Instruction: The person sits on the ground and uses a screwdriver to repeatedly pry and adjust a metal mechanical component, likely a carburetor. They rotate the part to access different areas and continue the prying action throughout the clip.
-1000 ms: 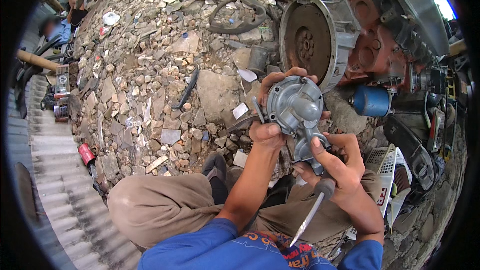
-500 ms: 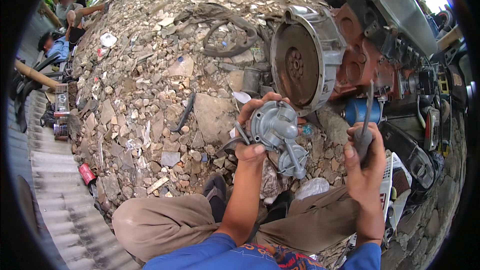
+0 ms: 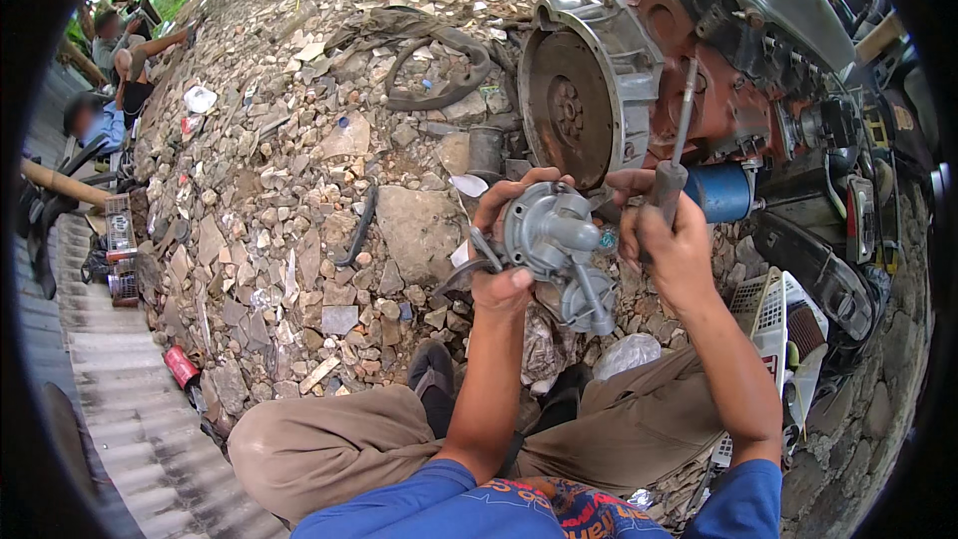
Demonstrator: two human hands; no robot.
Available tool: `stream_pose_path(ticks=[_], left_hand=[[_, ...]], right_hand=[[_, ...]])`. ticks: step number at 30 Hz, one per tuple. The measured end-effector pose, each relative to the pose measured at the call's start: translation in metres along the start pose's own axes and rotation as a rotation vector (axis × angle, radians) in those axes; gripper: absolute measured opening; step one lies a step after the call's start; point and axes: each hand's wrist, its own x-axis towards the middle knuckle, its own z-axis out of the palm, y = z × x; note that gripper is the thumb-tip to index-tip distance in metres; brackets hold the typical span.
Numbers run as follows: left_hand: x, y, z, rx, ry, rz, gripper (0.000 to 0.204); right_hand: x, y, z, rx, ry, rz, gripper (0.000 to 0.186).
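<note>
My left hand [image 3: 500,282] grips a grey cast-metal pump [image 3: 549,230] with a rounded dome, a ring of bolts and a smaller round lower section. My right hand [image 3: 672,245] is closed on the grey handle of a screwdriver [image 3: 686,110], held upright with its shaft pointing up, just right of the pump. Its fingertips are near the pump's right side; whether they touch it I cannot tell. Behind both hands lies an engine block [image 3: 704,100] in rust red and black, with a round flywheel housing [image 3: 559,80] and a blue cylinder [image 3: 718,190] low on it.
Rubble ground [image 3: 269,210] spreads ahead with a black strap loop [image 3: 429,90]. At left are corrugated sheeting [image 3: 110,349], a red can [image 3: 182,367] and two seated people [image 3: 105,40] [image 3: 95,125]. A white crate [image 3: 778,319], a plastic bag [image 3: 624,354] and black parts [image 3: 818,269] lie at right.
My right hand has left the pump's lower section, lifted the screwdriver upright, then moved left toward the pump. The pump has dropped lower in the picture; my left hand still holds it.
</note>
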Motion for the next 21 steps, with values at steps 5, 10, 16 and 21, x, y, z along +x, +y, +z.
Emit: stream_pose_path(ticks=[5, 10, 16, 21], left_hand=[[0.001, -0.01, -0.011, -0.087, -0.099, 0.032, 0.081], [-0.006, -0.018, -0.015, -0.005, 0.081, -0.025, 0.082], [-0.011, -0.03, -0.009, -0.091, 0.148, -0.022, 0.085], [-0.004, -0.026, -0.006, -0.093, 0.107, -0.223, 0.097]], right_hand=[[0.007, 0.021, 0.012, -0.074, 0.038, 0.136, 0.033], [0.002, 0.024, 0.015, -0.099, -0.057, 0.1, 0.035], [-0.002, 0.026, 0.01, 0.005, -0.074, 0.235, 0.04], [0.0, 0.05, 0.001, 0.039, -0.007, 0.173, 0.037]])
